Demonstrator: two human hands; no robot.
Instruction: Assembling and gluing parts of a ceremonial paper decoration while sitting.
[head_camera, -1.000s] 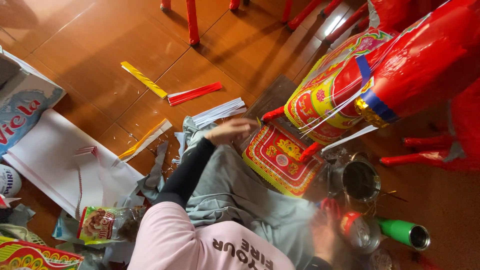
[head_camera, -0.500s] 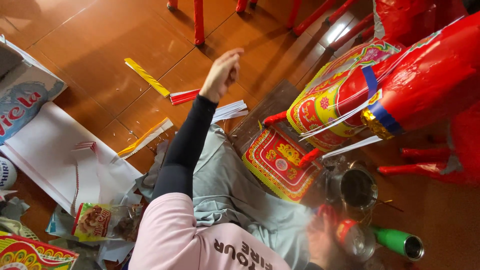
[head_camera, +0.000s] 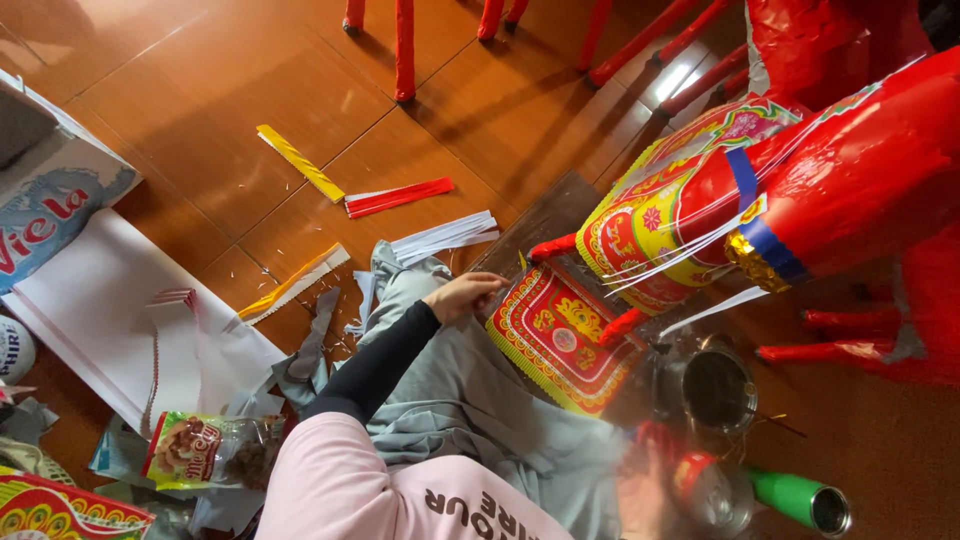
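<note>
A big red paper horse (head_camera: 860, 190) fills the right side, its patterned saddle cloth (head_camera: 650, 220) hanging over the floor; below it lies a red-and-gold decorated panel (head_camera: 555, 335) against the person's knee; the left hand (head_camera: 462, 296), fingers curled loosely, touches that panel's upper edge; the right hand (head_camera: 650, 490) is blurred, its grip impossible to tell, beside a red can (head_camera: 700, 480).

Left hand (head_camera: 462, 296) dropped back onto the lap.
</note>
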